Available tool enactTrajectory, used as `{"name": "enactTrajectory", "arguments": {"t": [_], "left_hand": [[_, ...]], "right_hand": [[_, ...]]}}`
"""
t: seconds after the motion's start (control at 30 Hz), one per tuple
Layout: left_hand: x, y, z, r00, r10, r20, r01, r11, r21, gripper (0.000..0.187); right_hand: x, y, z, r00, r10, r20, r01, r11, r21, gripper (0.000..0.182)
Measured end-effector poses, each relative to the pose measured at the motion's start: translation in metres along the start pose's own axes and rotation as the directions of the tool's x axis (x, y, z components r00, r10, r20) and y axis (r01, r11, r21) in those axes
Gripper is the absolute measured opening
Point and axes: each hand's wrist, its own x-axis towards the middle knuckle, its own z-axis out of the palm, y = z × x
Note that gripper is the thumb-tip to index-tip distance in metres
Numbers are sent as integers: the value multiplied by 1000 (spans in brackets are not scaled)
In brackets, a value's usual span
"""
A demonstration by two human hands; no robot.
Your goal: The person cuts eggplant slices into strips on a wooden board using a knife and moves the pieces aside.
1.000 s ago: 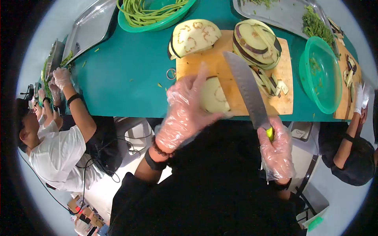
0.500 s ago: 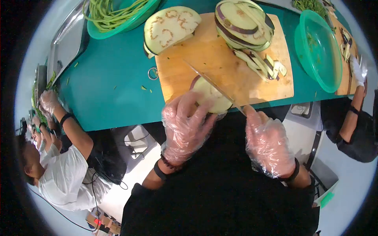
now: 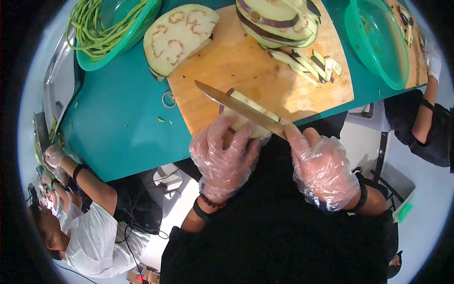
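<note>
Likely mid-slice: right hand (image 3: 326, 170) grips knife (image 3: 241, 108), eggplant slice (image 3: 258, 131) pinned under left hand (image 3: 224, 154); next stroke should need left clear of edge.

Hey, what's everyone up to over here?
Someone in clear plastic gloves is cutting eggplant. Their right hand grips a knife, its blade across an eggplant piece that the left hand holds on the wooden board. Cut strips lie toward the board's right side, beside a stack of larger slices. A big cut piece sits at the board's left edge, near a bowl of long green beans.
</note>
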Motion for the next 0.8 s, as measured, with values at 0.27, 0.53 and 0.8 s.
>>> {"name": "enactTrajectory", "arguments": {"t": [0.27,0.53,0.8], "left_hand": [[-3,1,-1,999,-11,34,10,1000,28,52],[-8,-2,4,999,-21,28,21,1000,3,52],[-9,-1,4,1000,-18,18,17,999,44,53]], "right_hand": [[1,-4,1,1000,-3,-3,3,997,-77,52],[6,-10,-1,993,47,106,-37,995,-88,49],[9,-9,10,994,14,107,9,979,-205,26]]}}
